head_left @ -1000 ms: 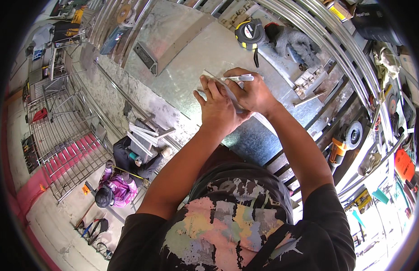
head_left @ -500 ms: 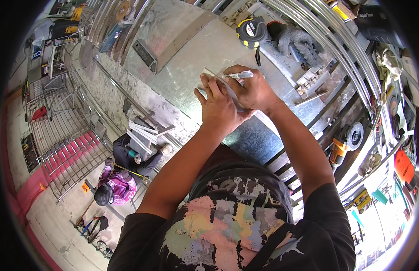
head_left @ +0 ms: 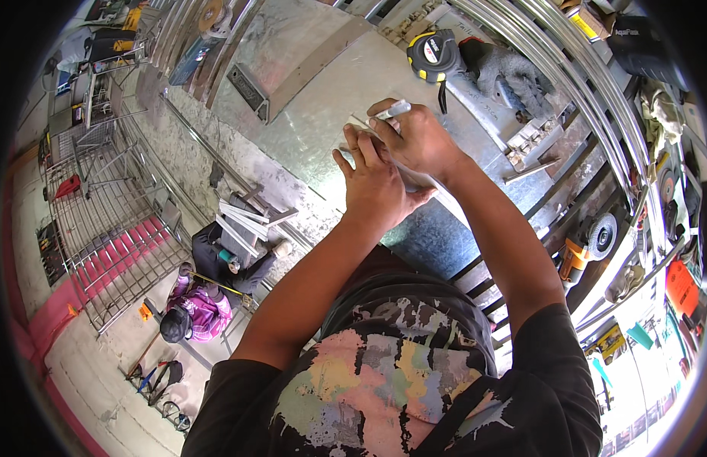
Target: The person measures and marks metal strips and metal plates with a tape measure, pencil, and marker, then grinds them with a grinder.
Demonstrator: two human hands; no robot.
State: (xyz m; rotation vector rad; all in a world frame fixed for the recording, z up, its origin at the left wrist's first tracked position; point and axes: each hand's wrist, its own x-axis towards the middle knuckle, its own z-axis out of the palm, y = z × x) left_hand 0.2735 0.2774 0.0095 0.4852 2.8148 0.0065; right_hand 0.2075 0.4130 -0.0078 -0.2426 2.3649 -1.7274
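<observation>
My right hand is closed around a slim white marker pen, which slants up past the fingers. Its tip is hidden by the hand. Close against it, my left hand grips a pale grey flat piece, thumb on the near side and fingers over the far side. Most of that piece is covered by the hands, so its full shape cannot be made out. Both hands are over a shiny metal sheet. Beyond my right hand lies a black and yellow tape measure.
A grey fuzzy cloth lies right of the tape measure. Long metal tubes curve along the right, near an orange angle grinder. At lower left, a person in purple crouches beside a metal grid.
My right hand has shifted slightly away from me and left, and the pen has tilted more steeply. My left hand keeps its grip on the grey piece.
</observation>
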